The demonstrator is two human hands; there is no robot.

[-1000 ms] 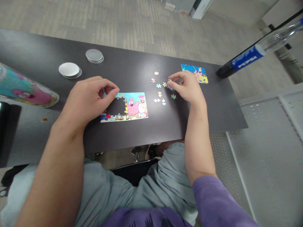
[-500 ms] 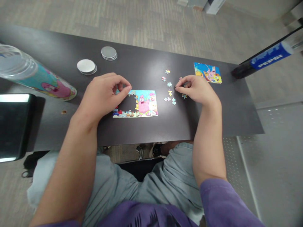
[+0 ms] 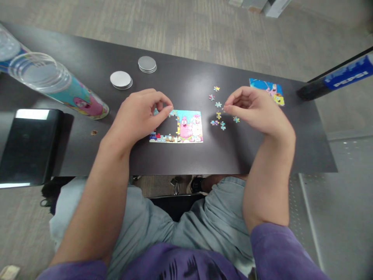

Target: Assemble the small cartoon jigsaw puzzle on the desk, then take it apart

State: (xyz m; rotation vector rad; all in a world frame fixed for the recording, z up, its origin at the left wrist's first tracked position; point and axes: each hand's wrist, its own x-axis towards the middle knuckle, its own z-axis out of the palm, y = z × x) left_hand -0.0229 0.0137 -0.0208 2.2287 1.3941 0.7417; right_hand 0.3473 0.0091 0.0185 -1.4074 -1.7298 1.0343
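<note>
Grey carpet (image 3: 192, 27) is stretching behind a dark table (image 3: 171, 159), and we are sitting at its near edge. On the left, a printed tube (image 3: 90, 107) is lying toward two small stacks of discs (image 3: 121, 79), while a bottle (image 3: 346, 77) is standing at the far right.

Before us, a partly joined puzzle (image 3: 186, 130) is lying flat, its long axis running left to right, with a gap (image 3: 168, 125) opening in its left part and the tabletop showing through. Loose pieces (image 3: 218, 115) are lying to the right of it, spread between puzzle and right hand (image 3: 258, 109); a picture card (image 3: 275, 91) is resting beyond that hand.

We are judging one relation to matter most: from our right fingertips, at the right of the loose pieces, the gap is lying leftward and slightly nearer, past the joined right part of the puzzle. Our left hand (image 3: 141, 112) is hovering much closer, its fingertips by the far edge, just above the gap. Both grips are looking narrow, thumb and forefinger drawn together; we are unable to tell whether either is pinching a piece.
</note>
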